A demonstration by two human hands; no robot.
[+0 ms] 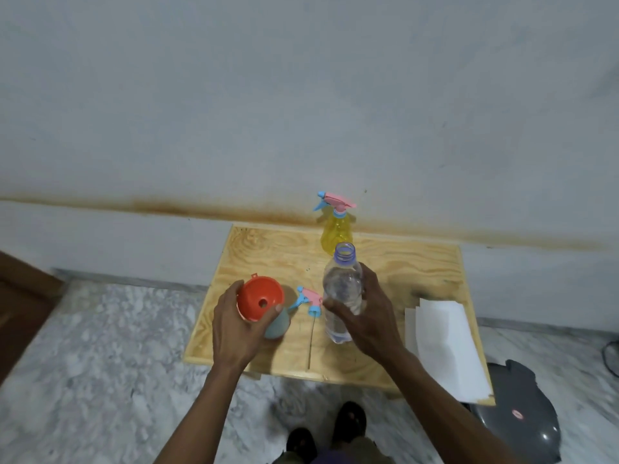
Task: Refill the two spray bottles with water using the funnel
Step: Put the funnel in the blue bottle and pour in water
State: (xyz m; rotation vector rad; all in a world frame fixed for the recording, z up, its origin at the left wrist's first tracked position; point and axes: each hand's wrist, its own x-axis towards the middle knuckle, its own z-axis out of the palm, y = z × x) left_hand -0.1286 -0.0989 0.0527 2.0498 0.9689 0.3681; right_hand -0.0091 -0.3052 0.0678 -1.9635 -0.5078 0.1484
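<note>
An orange funnel (260, 299) sits in the neck of a pale blue-green spray bottle (278, 324) near the left front of the wooden table (418, 272). My left hand (238, 324) grips the funnel and bottle top. My right hand (366, 311) holds an uncapped clear water bottle (341, 289) upright at the table's middle. A detached pink and blue spray head (310, 299) with its tube lies between the two bottles. A yellow spray bottle (336, 234) with its pink and blue spray head on stands at the back.
White paper sheets (447, 346) lie on the table's right side. A dark grey round object (522, 420) is on the marble floor at the right. A stained wall runs behind the table. My feet show below the front edge.
</note>
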